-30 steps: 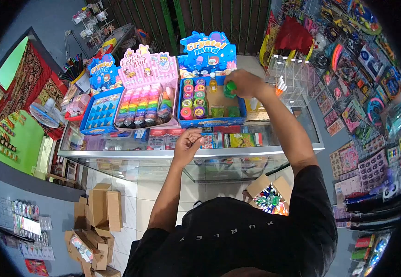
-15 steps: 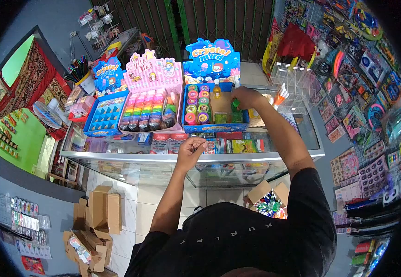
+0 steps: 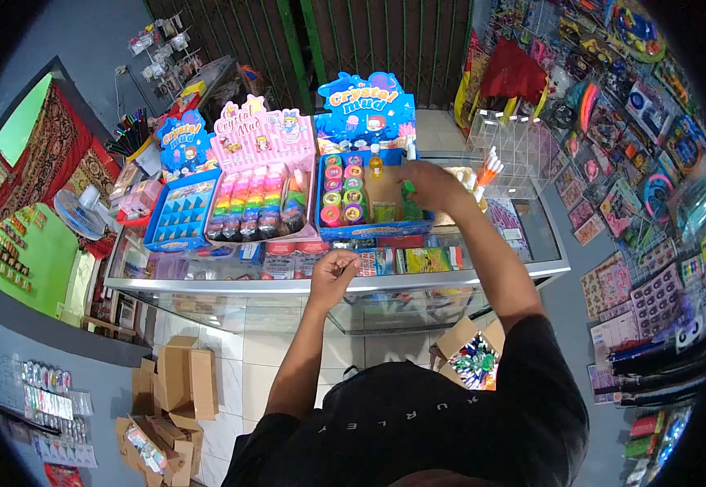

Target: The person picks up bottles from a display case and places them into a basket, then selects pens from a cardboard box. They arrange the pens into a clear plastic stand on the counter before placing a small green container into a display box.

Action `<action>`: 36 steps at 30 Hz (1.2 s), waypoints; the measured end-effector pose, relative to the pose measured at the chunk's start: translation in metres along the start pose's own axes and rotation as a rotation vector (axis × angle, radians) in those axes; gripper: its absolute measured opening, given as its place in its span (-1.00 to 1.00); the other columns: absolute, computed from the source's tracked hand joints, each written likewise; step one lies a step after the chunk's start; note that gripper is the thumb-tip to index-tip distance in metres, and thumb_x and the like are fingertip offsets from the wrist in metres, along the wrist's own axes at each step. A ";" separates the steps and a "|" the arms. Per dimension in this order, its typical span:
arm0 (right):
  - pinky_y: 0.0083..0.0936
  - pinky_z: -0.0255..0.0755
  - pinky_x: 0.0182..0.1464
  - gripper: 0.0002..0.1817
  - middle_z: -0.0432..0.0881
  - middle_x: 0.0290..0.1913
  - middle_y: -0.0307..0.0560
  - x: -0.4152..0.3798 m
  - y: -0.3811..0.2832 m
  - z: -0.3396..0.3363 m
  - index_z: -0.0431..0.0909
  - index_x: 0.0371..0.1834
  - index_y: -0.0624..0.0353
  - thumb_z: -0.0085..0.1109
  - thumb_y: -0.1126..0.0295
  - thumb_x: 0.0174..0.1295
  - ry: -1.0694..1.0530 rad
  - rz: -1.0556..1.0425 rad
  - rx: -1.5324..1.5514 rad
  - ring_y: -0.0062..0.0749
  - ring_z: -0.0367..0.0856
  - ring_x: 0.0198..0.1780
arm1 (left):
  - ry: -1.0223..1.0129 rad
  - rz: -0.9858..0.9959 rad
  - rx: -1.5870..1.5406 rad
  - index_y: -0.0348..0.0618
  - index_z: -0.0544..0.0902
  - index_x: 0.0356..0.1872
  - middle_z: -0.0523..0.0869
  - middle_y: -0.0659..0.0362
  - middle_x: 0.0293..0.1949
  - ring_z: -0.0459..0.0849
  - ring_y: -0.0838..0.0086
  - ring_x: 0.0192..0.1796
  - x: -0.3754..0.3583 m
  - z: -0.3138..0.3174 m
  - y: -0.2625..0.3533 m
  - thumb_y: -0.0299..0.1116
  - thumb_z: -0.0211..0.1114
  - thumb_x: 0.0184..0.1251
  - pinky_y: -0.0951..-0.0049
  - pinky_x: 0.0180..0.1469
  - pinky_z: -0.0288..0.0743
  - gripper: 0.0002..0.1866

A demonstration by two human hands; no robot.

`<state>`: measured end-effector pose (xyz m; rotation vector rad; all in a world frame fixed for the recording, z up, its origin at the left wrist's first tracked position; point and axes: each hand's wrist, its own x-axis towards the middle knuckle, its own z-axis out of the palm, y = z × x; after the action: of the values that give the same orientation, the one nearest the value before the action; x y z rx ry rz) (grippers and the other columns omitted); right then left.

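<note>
My right hand (image 3: 434, 188) reaches over the right side of a blue Crystal Mud box (image 3: 377, 233), next to green items (image 3: 409, 195); its fingertips are too hidden to tell what they hold. Round colourful tubs (image 3: 332, 197) fill the box's left side, and a small yellow bottle (image 3: 375, 162) stands near its back. At the counter's front edge, my left hand (image 3: 336, 269) is curled with thumb and fingers close together, and what it may hold cannot be made out.
Left of the blue box stand a pink box (image 3: 314, 195) of rainbow bottles and another blue box (image 3: 158, 235). Clear acrylic holders (image 3: 509, 146) stand at the right of the glass counter (image 3: 450, 277). Cardboard boxes (image 3: 176, 377) lie on the floor at left.
My right hand has shifted slightly left and down over the box, covering more of the green items. The whole view has shifted slightly.
</note>
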<state>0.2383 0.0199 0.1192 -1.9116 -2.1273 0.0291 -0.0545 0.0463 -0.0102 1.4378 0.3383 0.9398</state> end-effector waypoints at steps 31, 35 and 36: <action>-0.23 0.54 -0.04 -0.75 0.69 -0.19 0.01 -0.399 -0.160 0.181 0.63 -0.13 0.15 0.27 0.35 0.12 -0.071 0.934 0.599 -0.11 0.67 -0.08 | -0.747 -0.196 0.325 -0.25 0.66 -0.22 0.68 0.21 -0.37 0.56 0.60 -0.35 -0.107 0.073 -0.059 -0.46 0.38 0.28 0.58 -0.25 0.45 -0.88; -0.23 0.54 -0.01 -0.71 0.70 -0.22 0.03 -0.449 -0.135 0.200 0.63 -0.12 0.18 0.28 0.34 0.10 -0.062 0.970 0.646 -0.10 0.68 -0.09 | -0.871 -0.611 0.364 -0.23 0.67 -0.17 0.68 0.28 -0.34 0.55 0.67 -0.34 -0.153 0.107 -0.114 -0.38 0.35 0.34 0.61 -0.23 0.45 -0.84; -0.23 0.54 -0.01 -0.71 0.70 -0.23 0.04 -0.462 -0.128 0.209 0.63 -0.12 0.18 0.28 0.33 0.09 -0.050 0.970 0.649 -0.09 0.68 -0.11 | -0.869 -0.652 0.350 -0.23 0.67 -0.18 0.67 0.29 -0.35 0.53 0.68 -0.34 -0.162 0.111 -0.130 -0.37 0.34 0.34 0.61 -0.25 0.43 -0.84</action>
<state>0.1070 -0.4118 -0.1452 -2.2482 -0.8282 0.8345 -0.0311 -0.1279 -0.1661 1.7462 0.2857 -0.3096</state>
